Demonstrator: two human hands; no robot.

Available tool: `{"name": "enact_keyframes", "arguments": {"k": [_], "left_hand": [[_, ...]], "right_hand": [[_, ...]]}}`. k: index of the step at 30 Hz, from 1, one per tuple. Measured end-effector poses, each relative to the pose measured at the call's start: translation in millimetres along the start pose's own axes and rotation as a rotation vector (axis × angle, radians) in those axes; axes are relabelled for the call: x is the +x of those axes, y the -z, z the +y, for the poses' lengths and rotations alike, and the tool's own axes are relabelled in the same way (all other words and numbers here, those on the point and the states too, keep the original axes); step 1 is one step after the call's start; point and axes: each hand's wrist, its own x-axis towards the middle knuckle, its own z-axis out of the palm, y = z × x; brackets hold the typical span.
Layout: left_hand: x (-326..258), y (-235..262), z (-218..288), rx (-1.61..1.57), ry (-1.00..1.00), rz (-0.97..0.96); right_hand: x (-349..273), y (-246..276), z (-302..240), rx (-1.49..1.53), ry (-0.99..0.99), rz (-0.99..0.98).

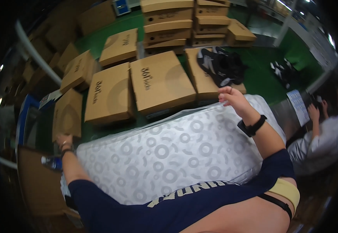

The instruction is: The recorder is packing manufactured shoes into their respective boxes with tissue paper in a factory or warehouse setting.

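At the left end of the row, my left hand (64, 140) is at the near edge of a brown cardboard shoebox (67, 114), its fingers closed on that edge and partly hidden. My right hand (235, 101) is raised over the far right part of a stack of white wrapping paper (165, 155) with grey ring prints. Its fingers are loosely bent and apart, with nothing in them. Just beyond it, a pair of black and grey sneakers (219, 68) rests on the lid of another shoebox (200, 87).
More closed shoeboxes (163, 81) stand on the green surface (262, 66), with taller box stacks (167, 29) behind. Black-and-white shoes (283, 73) lie farther right. A co-worker's sleeve (322, 136) shows at right. A bottle (51, 162) is beside my left wrist.
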Motion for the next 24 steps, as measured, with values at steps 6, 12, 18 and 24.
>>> {"name": "enact_keyframes", "arguments": {"k": [6,12,18,24], "left_hand": [[2.1,-14.3,25.0,-0.228,-0.047,-0.434],[6.6,-9.9,16.8,-0.018,0.082,-0.327],[-4.5,-15.8,65.2,-0.144,-0.026,-0.407],[27.3,-42.6,-4.7,-0.196,-0.004,-0.505]], "right_hand": [[3.0,38.0,-3.0,-0.015,0.048,0.229],[-6.7,62.3,2.6,-0.155,0.074,0.365],[3.9,103.8,20.1,-0.412,0.334,0.483],[27.8,62.0,-5.2,-0.912,0.528,0.622]]}}
